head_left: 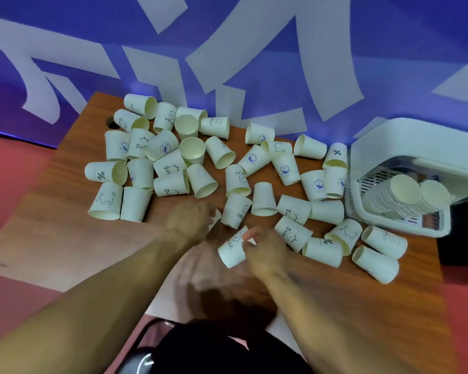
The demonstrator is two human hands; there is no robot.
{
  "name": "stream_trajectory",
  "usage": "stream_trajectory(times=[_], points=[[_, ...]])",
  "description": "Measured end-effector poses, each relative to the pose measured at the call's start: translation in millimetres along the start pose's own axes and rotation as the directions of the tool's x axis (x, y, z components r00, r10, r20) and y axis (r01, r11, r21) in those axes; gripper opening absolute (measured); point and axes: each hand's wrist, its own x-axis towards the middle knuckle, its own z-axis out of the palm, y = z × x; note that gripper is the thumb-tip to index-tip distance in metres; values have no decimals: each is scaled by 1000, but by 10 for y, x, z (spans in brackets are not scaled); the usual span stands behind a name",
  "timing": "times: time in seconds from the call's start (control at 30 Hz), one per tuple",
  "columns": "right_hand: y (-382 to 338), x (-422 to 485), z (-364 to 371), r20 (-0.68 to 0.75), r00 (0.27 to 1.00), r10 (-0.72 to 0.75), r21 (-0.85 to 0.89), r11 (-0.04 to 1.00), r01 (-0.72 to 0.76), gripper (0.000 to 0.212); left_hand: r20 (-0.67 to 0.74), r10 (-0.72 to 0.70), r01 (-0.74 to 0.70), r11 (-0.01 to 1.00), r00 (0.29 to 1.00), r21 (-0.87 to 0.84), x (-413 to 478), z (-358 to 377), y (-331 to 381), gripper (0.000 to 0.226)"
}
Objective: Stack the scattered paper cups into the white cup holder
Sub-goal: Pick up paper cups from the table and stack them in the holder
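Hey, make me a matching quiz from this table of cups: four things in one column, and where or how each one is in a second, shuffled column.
Column one:
A. cup stacks
B. right hand
C. holder
D. leftmost % cup

Column two:
1. at the right end of the table
2. lying on its side, mouth facing right
3. nested inside the holder
4. gripping a HELLO cup

Pairs: A-3, B-4, C-1, D-2.
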Motion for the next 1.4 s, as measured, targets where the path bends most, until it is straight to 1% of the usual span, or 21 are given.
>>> stream_trajectory(times=[0.03,0.17,0.23,0.3,0.43,0.53,0.67,0.77,0.93,1.0,1.17,1.23,1.3,1.4], points=[[12,12,-71,-14,999,-30,13,999,30,16,-69,4,-7,999,998,-38,-9,-29,64,10],[107,34,-412,-78,985,-154,-27,988,152,14,-251,27,-32,999,968,-13,-54,-123,518,19],[209,20,-625,-160,959,-233,-23,972,232,14,-332,48,-50,999,942,1,-72,-167,765,17],[341,-5,-849,-234,931,-281,-27,959,283,13,-403,48,-53,999,914,-2,-83,-227,1038,14],[686,-27,-1329,-350,873,-341,-33,935,352,13,-502,82,-125,991,861,-52,-55,-345,1634,11],[963,-16,-1702,-426,821,-381,-81,920,385,17,-569,84,-161,983,818,-86,-18,-428,2112,10],[1308,17,-2163,-500,775,-386,-72,911,407,23,-657,102,-204,976,747,-80,61,-442,2713,5],[1615,70,-2497,-566,732,-379,-78,909,410,25,-669,151,-255,965,728,-60,164,-404,3132,6],[2019,173,-2903,-616,717,-325,-56,926,372,22,-679,193,-332,940,708,-79,332,-371,3654,10],[2125,226,-3030,-618,703,-351,-71,916,394,19,-676,216,-355,932,704,-73,394,-365,3798,10],[2220,423,-3254,-686,624,-373,-107,901,421,17,-685,230,-388,918,692,-85,586,-360,3978,10],[2240,530,-3295,-699,600,-390,-129,893,431,17,-679,226,-387,917,699,-94,655,-358,4017,9],[2281,656,-3316,-699,593,-401,-148,891,429,16,-665,234,-387,918,709,-91,722,-343,4039,9],[2348,828,-3315,-691,602,-400,-169,899,404,16,-646,276,-406,912,712,-58,795,-283,4064,7]])
